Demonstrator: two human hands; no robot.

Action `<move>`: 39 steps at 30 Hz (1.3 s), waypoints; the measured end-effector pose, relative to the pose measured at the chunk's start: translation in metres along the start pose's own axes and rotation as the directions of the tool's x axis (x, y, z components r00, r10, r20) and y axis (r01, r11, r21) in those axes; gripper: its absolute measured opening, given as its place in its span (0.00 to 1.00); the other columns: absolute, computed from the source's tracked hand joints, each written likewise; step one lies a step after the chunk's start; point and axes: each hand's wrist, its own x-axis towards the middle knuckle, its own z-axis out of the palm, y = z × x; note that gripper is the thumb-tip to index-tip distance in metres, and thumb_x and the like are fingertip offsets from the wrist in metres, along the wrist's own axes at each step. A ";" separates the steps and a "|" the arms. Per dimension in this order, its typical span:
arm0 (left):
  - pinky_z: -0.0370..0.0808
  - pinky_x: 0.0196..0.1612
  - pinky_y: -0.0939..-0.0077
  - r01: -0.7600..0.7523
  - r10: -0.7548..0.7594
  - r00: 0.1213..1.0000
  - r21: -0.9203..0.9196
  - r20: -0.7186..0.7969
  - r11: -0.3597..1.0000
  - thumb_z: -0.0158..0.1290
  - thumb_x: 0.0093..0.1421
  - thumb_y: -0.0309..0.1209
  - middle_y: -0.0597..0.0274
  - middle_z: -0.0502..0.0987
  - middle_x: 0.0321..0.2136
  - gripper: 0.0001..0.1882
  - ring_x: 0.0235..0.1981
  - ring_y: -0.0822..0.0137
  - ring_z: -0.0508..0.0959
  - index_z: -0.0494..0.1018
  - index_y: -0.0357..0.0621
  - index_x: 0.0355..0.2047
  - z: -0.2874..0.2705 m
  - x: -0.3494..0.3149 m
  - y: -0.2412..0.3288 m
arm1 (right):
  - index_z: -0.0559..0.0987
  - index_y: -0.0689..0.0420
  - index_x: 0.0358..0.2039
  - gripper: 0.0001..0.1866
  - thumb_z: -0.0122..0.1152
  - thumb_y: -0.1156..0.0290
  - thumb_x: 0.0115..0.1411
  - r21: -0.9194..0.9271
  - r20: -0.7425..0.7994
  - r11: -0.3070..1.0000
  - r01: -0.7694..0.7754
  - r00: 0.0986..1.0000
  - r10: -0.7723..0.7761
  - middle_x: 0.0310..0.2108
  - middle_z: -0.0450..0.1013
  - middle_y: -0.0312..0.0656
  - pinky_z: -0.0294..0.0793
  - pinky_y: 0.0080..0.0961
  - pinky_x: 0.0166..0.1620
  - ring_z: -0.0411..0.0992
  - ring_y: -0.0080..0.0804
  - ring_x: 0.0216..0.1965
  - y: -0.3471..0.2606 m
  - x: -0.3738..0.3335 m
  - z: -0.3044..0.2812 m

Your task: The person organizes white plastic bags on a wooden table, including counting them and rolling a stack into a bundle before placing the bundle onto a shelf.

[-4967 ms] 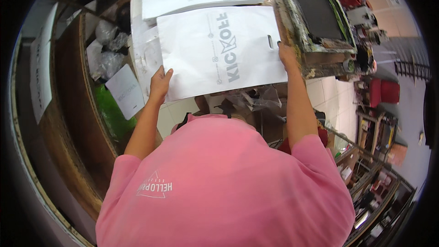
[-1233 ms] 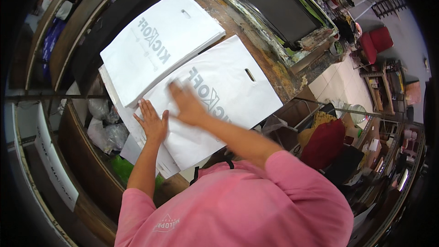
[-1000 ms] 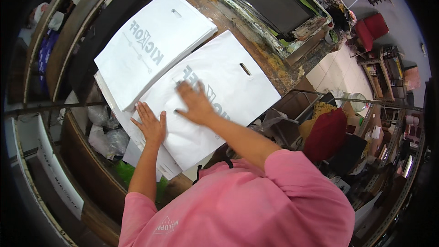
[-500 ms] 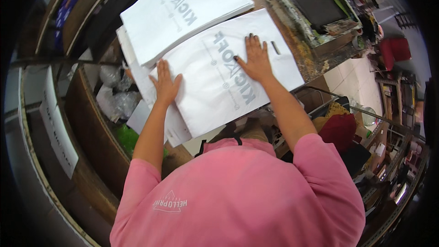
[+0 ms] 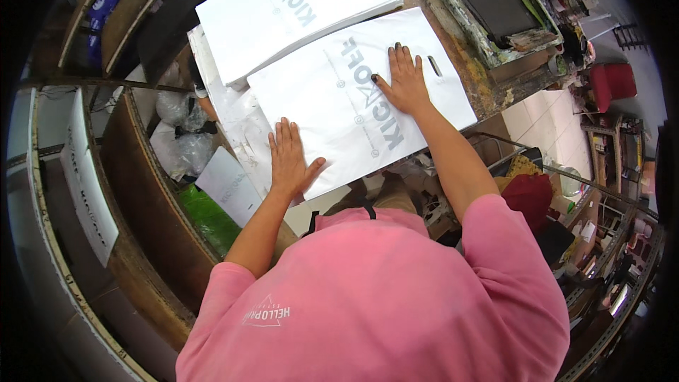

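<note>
A flat white bag (image 5: pixel 311 120) with a slot handle and grey print lies on the worktable, its print running from far to near. My left hand (image 5: pixel 288 159) rests flat on its near left part, fingers spread. On the right half, below the handle slot, my right hand (image 5: pixel 407 88) lies palm down with fingers apart and dark stains on the fingertips. Just beyond it, a thick stack of similar white bags (image 5: pixel 247 28) touches or overlaps the bag's far edge.
A dark framed screen (image 5: pixel 488 0) lies at the far right of the table. Wooden racks (image 5: pixel 141 191) stand at the left, with clear plastic wrapping (image 5: pixel 184 110) and a green packet (image 5: pixel 205 216) beside them. A red chair (image 5: pixel 612 81) stands farther right.
My left hand has slid from the bag's far left edge down toward its near left corner. My right hand stays in about the same spot on the bag. The view has shifted slightly.
</note>
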 end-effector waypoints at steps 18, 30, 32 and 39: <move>0.21 0.69 0.27 0.080 -0.094 0.990 0.134 0.104 0.988 0.51 0.57 0.69 0.37 0.37 0.76 0.64 0.78 0.44 0.33 0.40 0.32 0.75 0.000 0.009 0.012 | 0.58 0.66 0.71 0.46 0.57 0.45 0.64 0.404 0.052 0.871 0.281 0.943 -0.328 0.74 0.54 0.54 0.41 0.54 0.75 0.50 0.47 0.75 -0.202 -0.050 -0.004; 0.20 0.68 0.26 0.063 -0.065 0.997 0.038 0.046 0.997 0.53 0.52 0.74 0.35 0.37 0.76 0.70 0.78 0.44 0.34 0.39 0.27 0.74 -0.003 0.002 0.014 | 0.54 0.67 0.73 0.46 0.48 0.42 0.70 0.050 0.017 0.997 -0.055 0.998 0.054 0.75 0.48 0.57 0.35 0.54 0.76 0.44 0.50 0.77 0.001 -0.040 -0.018; 0.20 0.68 0.26 0.086 -0.089 0.994 0.035 0.065 0.996 0.54 0.52 0.74 0.35 0.37 0.76 0.70 0.78 0.44 0.34 0.39 0.28 0.74 -0.007 0.007 0.017 | 0.54 0.67 0.73 0.46 0.49 0.42 0.69 -0.067 -0.031 0.987 -0.144 0.989 0.142 0.75 0.48 0.57 0.35 0.54 0.76 0.44 0.52 0.76 -0.033 -0.039 -0.013; 0.19 0.68 0.25 0.066 -0.071 0.997 0.161 0.029 0.985 0.53 0.53 0.74 0.38 0.34 0.76 0.70 0.78 0.45 0.32 0.37 0.29 0.74 0.010 0.004 0.007 | 0.57 0.67 0.71 0.50 0.60 0.43 0.62 0.483 0.116 0.853 0.196 0.952 -0.285 0.74 0.51 0.57 0.37 0.53 0.76 0.46 0.50 0.76 -0.152 -0.094 -0.014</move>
